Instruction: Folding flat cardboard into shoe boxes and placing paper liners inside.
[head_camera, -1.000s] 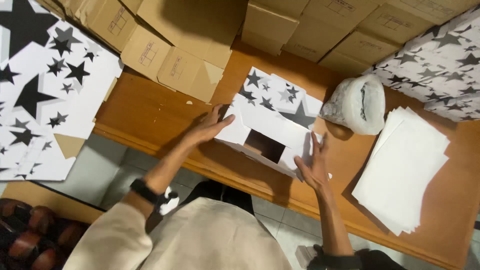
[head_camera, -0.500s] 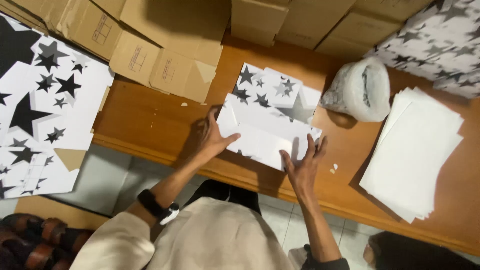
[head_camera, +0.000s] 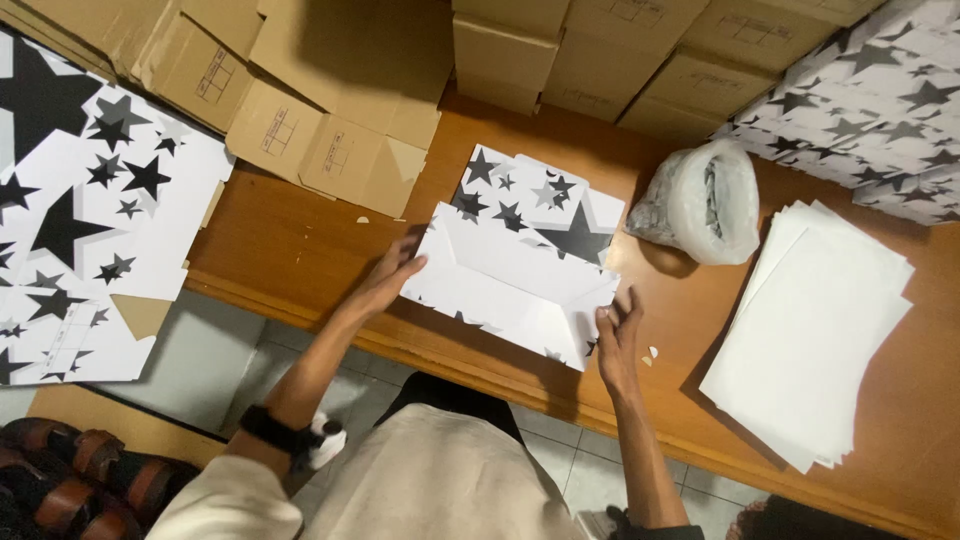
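A person bends over a wooden table (head_camera: 300, 250), both hands on a half-folded star-printed gift box (head_camera: 520, 260) that lies near the table's front edge, its white inside turned up and its black-starred flap pointing away toward the stacked cartons. The left hand (head_camera: 385, 280) presses flat, fingers spread, against the box's left end; the right hand (head_camera: 620, 335) is set against the near right corner, fingers curled on the folded edge, though whether it pinches the card or only steadies it is hard to tell from this angle. The work in hand looks like the forming stage: the white panels are creased into a shallow trough but the walls are not yet upright. The next move, by that reading, calls for both ends to be brought up evenly, so the creases hold and the corner by the right hand does not buckle. The box sits squarely between the two hands, touching both. To its right lie a clear plastic bag (head_camera: 700, 200) and, farther along, a stack of white sheets (head_camera: 815, 340). Flat brown cardboard cartons (head_camera: 330, 110) crowd the back of the table, finished star-patterned boxes (head_camera: 870, 110) stand at the far right, and unfolded star-printed sheets (head_camera: 90, 230) rest to the left, off the table.
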